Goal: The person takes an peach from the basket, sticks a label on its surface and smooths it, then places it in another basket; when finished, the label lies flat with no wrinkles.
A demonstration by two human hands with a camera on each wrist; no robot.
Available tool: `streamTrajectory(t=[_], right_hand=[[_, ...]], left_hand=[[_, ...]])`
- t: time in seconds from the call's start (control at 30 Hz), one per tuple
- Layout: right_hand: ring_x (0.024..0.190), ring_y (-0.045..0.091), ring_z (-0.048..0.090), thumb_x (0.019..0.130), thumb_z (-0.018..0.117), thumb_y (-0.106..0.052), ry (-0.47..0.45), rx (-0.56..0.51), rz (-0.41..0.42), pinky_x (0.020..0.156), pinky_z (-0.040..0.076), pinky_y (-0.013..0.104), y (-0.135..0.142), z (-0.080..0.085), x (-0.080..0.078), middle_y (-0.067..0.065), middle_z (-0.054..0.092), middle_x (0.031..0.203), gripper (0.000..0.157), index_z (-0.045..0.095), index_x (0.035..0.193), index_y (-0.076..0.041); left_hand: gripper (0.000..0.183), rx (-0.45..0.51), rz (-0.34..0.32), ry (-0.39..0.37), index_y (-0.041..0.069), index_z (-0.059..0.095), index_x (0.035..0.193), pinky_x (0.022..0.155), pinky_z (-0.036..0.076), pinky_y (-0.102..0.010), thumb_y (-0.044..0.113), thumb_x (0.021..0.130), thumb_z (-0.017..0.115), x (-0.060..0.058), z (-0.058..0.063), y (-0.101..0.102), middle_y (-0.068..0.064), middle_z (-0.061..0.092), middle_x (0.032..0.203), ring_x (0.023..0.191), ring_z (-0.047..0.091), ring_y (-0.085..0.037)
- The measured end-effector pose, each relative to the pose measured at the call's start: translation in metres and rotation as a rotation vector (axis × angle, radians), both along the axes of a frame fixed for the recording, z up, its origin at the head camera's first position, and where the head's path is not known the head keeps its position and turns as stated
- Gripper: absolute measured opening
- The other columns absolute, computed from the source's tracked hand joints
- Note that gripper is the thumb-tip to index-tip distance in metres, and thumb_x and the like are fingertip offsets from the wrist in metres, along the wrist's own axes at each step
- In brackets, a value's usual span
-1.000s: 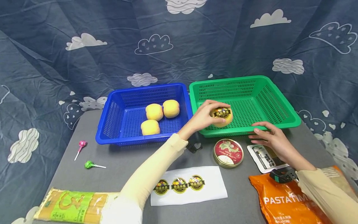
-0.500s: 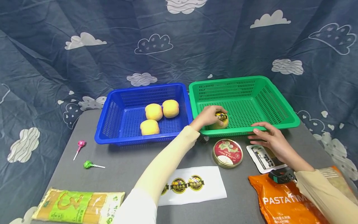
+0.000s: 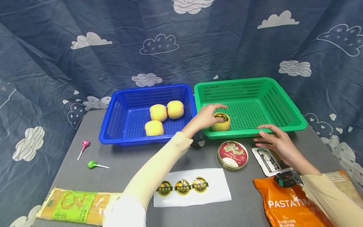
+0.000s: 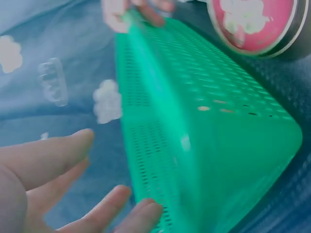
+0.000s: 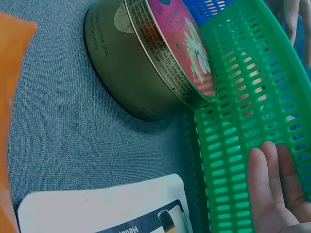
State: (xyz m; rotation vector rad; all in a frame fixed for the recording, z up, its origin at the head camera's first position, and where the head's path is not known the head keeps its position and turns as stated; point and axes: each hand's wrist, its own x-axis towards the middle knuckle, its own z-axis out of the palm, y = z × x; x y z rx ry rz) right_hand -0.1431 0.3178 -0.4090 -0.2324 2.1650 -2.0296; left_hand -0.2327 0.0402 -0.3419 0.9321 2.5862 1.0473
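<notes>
A round yellow fruit (image 3: 221,126) with a black-and-gold label on top sits in the near left corner of the green basket (image 3: 244,132). My left hand (image 3: 205,117) hovers right over it, thumb and fingers spread apart. In the left wrist view the fingers (image 4: 53,155) are spread and nothing lies between them. My right hand (image 3: 279,142) is at the basket's front rim, one finger over the edge. Seen from the right wrist, its straight fingers (image 5: 262,179) rest along the basket's outer wall.
Left of the green basket stands a blue basket (image 3: 113,140) with three yellow fruits. In front lie a red round tin (image 3: 233,154), a white sticker sheet (image 3: 215,189), a white packet (image 3: 269,160), an orange pasta bag (image 3: 286,201), spaghetti (image 3: 76,205) and two lollipops (image 3: 92,164).
My left hand lowered the labelled fruit into the green basket's near left corner and let go of it, its fingers spreading. The right hand stays at the rim.
</notes>
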Motion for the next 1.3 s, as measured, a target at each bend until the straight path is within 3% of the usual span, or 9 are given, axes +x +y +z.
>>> streamTrajectory(t=[0.23,0.5,0.73,0.83,0.93,1.03,1.07,1.23,1.3], right_hand=[[0.091,0.028,0.061,0.095,0.046,-0.014,0.020,-0.002,0.033,0.074,0.049,0.040,0.009,-0.011,-0.007,0.015,0.058,0.107,0.034,0.043,0.128,-0.007],[0.078,0.027,0.064,0.096,0.043,-0.015,-0.029,0.050,0.052,0.070,0.051,0.040,-0.017,0.031,0.007,0.016,0.065,0.092,0.031,0.042,0.126,-0.008],[0.089,0.028,0.061,0.095,0.043,-0.008,0.120,0.006,0.161,0.075,0.050,0.034,-0.053,0.061,-0.010,0.018,0.059,0.106,0.033,0.040,0.127,-0.002],[0.094,0.026,0.059,0.094,0.045,-0.005,0.155,-0.040,0.207,0.079,0.048,0.034,-0.076,0.067,-0.024,0.018,0.056,0.111,0.032,0.043,0.126,-0.002],[0.097,0.027,0.058,0.092,0.050,-0.008,0.182,-0.027,0.236,0.079,0.048,0.036,-0.104,0.069,-0.040,0.017,0.055,0.114,0.032,0.045,0.124,-0.003],[0.100,0.031,0.056,0.091,0.054,-0.015,0.191,0.028,0.258,0.079,0.048,0.039,-0.135,0.070,-0.054,0.016,0.053,0.118,0.036,0.046,0.124,-0.005],[0.102,0.032,0.055,0.091,0.055,-0.017,0.189,0.036,0.269,0.080,0.048,0.040,-0.145,0.070,-0.058,0.017,0.052,0.119,0.037,0.045,0.125,-0.005],[0.106,0.031,0.052,0.090,0.056,-0.018,0.158,0.035,0.338,0.083,0.046,0.041,-0.199,0.064,-0.075,0.017,0.049,0.122,0.041,0.043,0.126,-0.003],[0.108,0.029,0.051,0.090,0.056,-0.017,0.155,0.051,0.363,0.084,0.045,0.040,-0.219,0.061,-0.081,0.016,0.048,0.124,0.041,0.043,0.127,-0.004]], left_hand=[[0.043,0.369,0.045,-0.099,0.013,0.049,0.128,0.083,0.044,-0.025,0.011,0.087,0.059,0.029,0.009,-0.064,-0.007,0.053,0.122,0.105,0.054,-0.021],[0.042,0.647,0.128,-0.263,0.003,0.044,0.130,0.089,0.042,-0.034,0.004,0.089,0.055,0.079,-0.012,-0.146,-0.019,0.054,0.117,0.106,0.053,-0.029],[0.047,0.734,0.268,-0.390,0.004,0.036,0.135,0.084,0.045,-0.040,0.010,0.091,0.053,0.113,-0.036,-0.200,-0.025,0.055,0.112,0.099,0.058,-0.028],[0.052,0.752,0.293,-0.388,0.007,0.030,0.139,0.084,0.045,-0.043,0.018,0.092,0.052,0.116,-0.055,-0.220,-0.030,0.051,0.114,0.100,0.056,-0.034],[0.053,0.790,0.273,-0.376,0.014,0.028,0.141,0.084,0.046,-0.041,0.022,0.093,0.050,0.106,-0.092,-0.242,-0.029,0.050,0.117,0.103,0.054,-0.036],[0.053,0.809,0.284,-0.371,0.018,0.025,0.142,0.082,0.047,-0.039,0.023,0.094,0.047,0.097,-0.113,-0.255,-0.030,0.050,0.117,0.103,0.053,-0.038],[0.053,0.814,0.303,-0.369,0.020,0.025,0.142,0.081,0.047,-0.038,0.024,0.094,0.048,0.096,-0.114,-0.256,-0.030,0.050,0.117,0.103,0.054,-0.037],[0.056,0.821,0.459,-0.376,0.019,0.023,0.142,0.083,0.045,-0.045,0.027,0.093,0.049,0.105,-0.080,-0.245,-0.042,0.044,0.114,0.097,0.057,-0.037],[0.052,0.830,0.515,-0.381,0.019,0.026,0.141,0.084,0.043,-0.047,0.025,0.094,0.048,0.105,-0.075,-0.242,-0.041,0.045,0.112,0.092,0.060,-0.030]])
